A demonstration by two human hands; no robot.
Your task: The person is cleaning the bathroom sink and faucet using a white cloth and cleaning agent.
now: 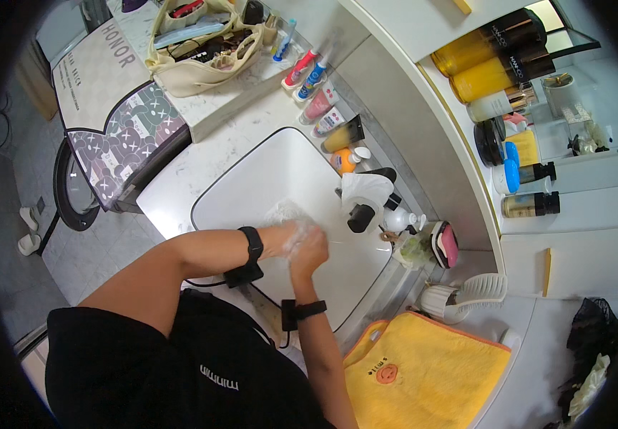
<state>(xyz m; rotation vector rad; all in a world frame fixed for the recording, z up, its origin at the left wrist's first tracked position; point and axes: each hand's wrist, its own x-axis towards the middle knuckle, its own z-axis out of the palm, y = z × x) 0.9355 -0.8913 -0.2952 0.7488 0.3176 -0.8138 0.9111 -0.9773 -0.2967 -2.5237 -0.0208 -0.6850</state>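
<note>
My left hand [283, 238] and my right hand [310, 252] are pressed together above the white washbasin [341, 284]. White lather covers parts of both, and their fingers overlap, so I cannot tell whether anything is between them. Foamy water [287, 212] shows in the basin just beyond them. Each wrist wears a black strap with a small box and a cable. To the right of my hands, a black tap end [361, 218] sticks out beneath a white covering [365, 190].
Toothbrushes, tubes and an orange pump bottle [344, 161] line the basin's back edge. A cream pouch [201, 69] sits on the raised marble ledge. A yellow towel [427, 370] hangs at lower right. A patterned cover [126, 128] lies over the washing machine at left.
</note>
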